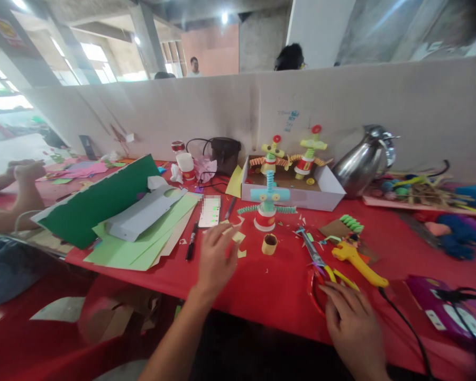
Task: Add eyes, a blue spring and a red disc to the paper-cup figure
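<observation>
My left hand (218, 256) hovers over the red table, fingers apart and holding nothing, close to some pale yellow paper scraps (241, 253). To its right stands a short yellow paper roll (269, 244). Behind the roll is a paper-cup figure (265, 211) with a blue head and green folded arms. My right hand (353, 323) is at the table's front, fingers loosely stretched beside the scissors (314, 251); red and yellow handles overlap there. Whether the fingertips touch a handle I cannot tell. A yellow glue gun (359, 262) lies just beyond this hand.
A white box (293, 198) holds two similar figures. Green paper sheets (143, 248), a black marker (191, 241) and a phone (209, 211) lie left. A metal jug (365, 159) stands back right; a purple package (440, 307) and cable are front right. Another person's hands (27, 172) show far left.
</observation>
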